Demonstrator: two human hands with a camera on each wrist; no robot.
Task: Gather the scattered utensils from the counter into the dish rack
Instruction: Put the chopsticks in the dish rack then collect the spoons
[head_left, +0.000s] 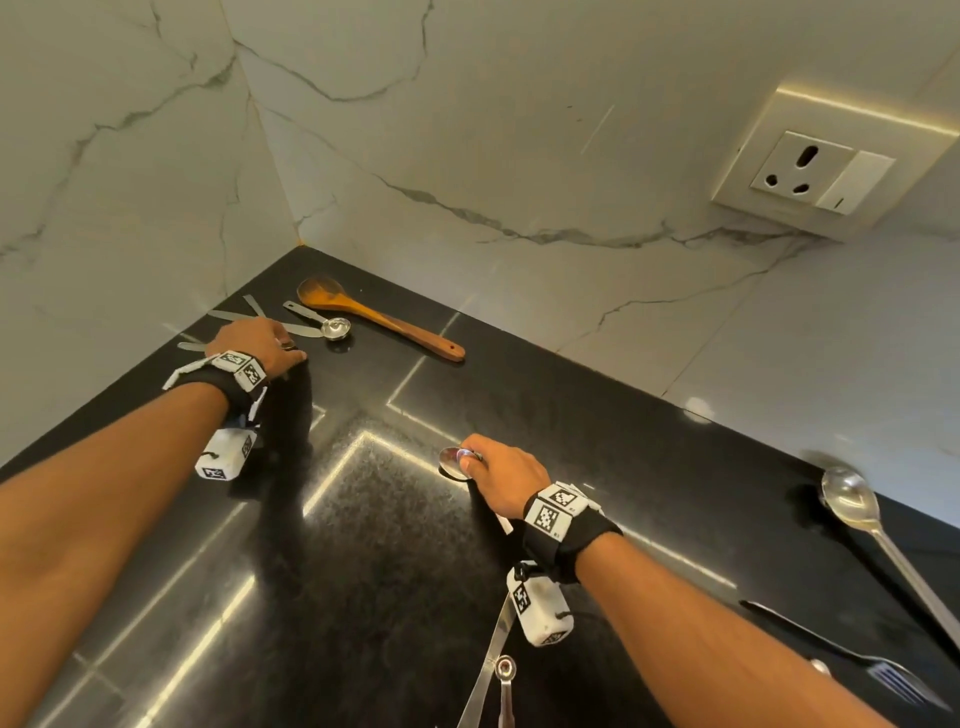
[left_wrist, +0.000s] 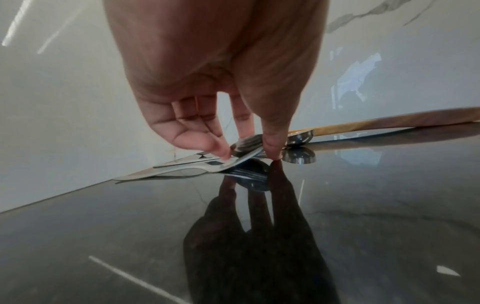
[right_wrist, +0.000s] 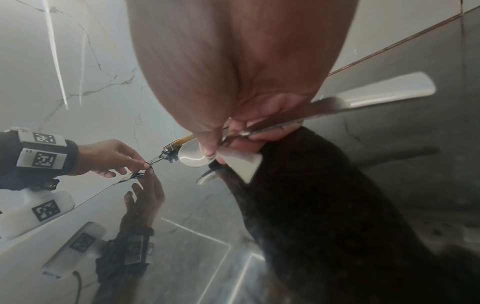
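Pinching at 2 spots: left hand (head_left: 262, 340) fingertips nip fork (left_wrist: 241, 150) off counter (head_left: 597, 441) near wall; right hand (head_left: 501, 480) holds spoon (head_left: 453, 461) by neck, prob. for lift. Rack unseen.

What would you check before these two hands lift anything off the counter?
1. Left hand has a grip on the fork: ok, fingertips pinch it, one end raised.
2. Right hand has a grip on the spoon: ok, fingers are curled round its handle.
3. Fork clear of the flat metal pieces beside it: cannot tell, they overlap.
4. Dish rack in reach: cannot tell, none in view.
5. Everything gathered: not ok; the wooden spoon, large spoon and black-handled fork lie on the counter.
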